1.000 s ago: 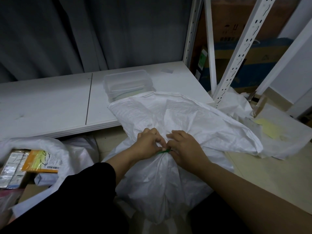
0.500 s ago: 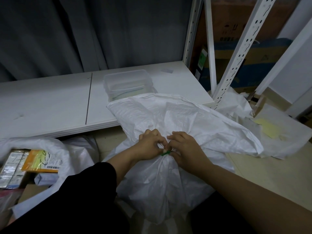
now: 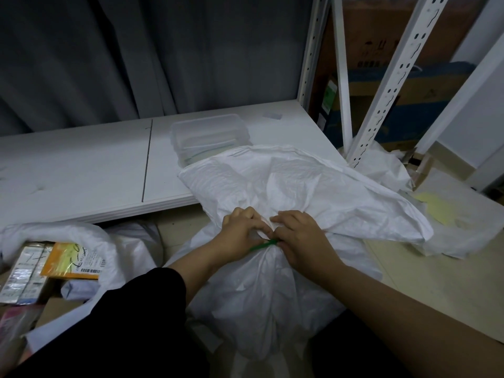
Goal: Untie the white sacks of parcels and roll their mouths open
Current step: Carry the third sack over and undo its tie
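A full white woven sack point(image 3: 267, 301) stands on the floor in front of me, its neck bunched and bound by a thin green tie point(image 3: 264, 244). The loose top of the sack flops away over the shelf edge. My left hand point(image 3: 241, 236) grips the gathered neck from the left, fingers curled at the tie. From the right, my right hand point(image 3: 302, 237) pinches the tie and the fabric. A second white sack point(image 3: 90, 236) at the lower left lies open, showing parcels point(image 3: 71, 261).
A low white shelf board point(image 3: 81, 175) runs behind the sack, with a clear plastic box point(image 3: 210, 137) on it. White perforated rack posts point(image 3: 387, 85) rise at the right. More white sacking point(image 3: 390, 170) and a yellow paper point(image 3: 439, 207) lie on the floor to the right.
Both hands stay at the green tie, their fingers shifting slightly as they work it. The sack's neck has barely moved.
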